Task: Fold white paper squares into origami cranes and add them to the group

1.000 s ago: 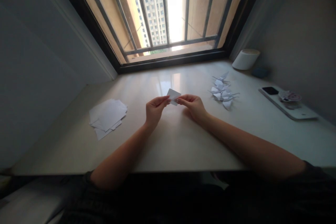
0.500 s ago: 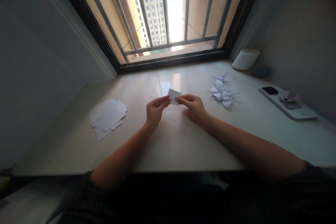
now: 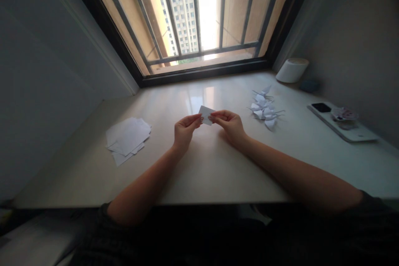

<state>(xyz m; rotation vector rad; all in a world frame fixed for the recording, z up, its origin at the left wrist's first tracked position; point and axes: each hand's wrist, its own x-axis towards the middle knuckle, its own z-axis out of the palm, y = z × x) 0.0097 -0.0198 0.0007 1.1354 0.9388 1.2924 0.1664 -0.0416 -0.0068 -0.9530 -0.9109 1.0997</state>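
A small folded piece of white paper (image 3: 206, 113) is held just above the pale tabletop (image 3: 212, 166), in the middle of the view. My left hand (image 3: 184, 130) pinches its left edge with thumb and fingertips. My right hand (image 3: 229, 125) pinches its right edge the same way. Both hands are closed on the paper, wrists near the table. A loose stack of white paper sheets (image 3: 127, 138) lies to the left of my left hand. Several folded white paper cranes (image 3: 263, 107) lie in a small pile to the right of my right hand.
A barred window (image 3: 199, 20) runs along the far edge of the table. At the back right stand a white cylindrical object (image 3: 291, 70) and a small dark item (image 3: 309, 86). A white tray-like slab (image 3: 342, 126) with a dark phone (image 3: 321, 107) lies at the right.
The folded paper and both hands have shifted only slightly; the pinch on the paper stays the same.
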